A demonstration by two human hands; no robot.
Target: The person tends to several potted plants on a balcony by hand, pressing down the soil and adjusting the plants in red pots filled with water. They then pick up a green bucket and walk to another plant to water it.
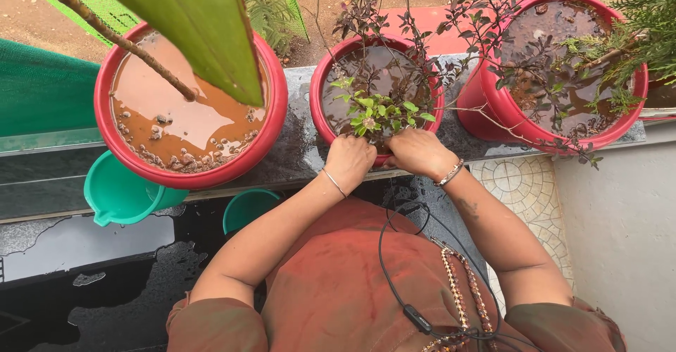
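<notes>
On the wet ledge, middle red pot (pixel 325 84) flooded; left hand (pixel 348 160) and right hand (pixel 418 152) curled round small green plant (pixel 380 111) at near rim, clasp itself hidden; stems likely soft, brittle, slippery; best held low, at base.

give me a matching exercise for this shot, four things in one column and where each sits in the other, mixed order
Things:
1. left pot
2. middle pot
3. right pot
4. green jug

Places or states:
A. both hands at its near rim, by a small green plant
B. brimful of brown muddy water
C. below the ledge, at the left
D. tilted, at the far right

Pairs: 1-B, 2-A, 3-D, 4-C
</notes>
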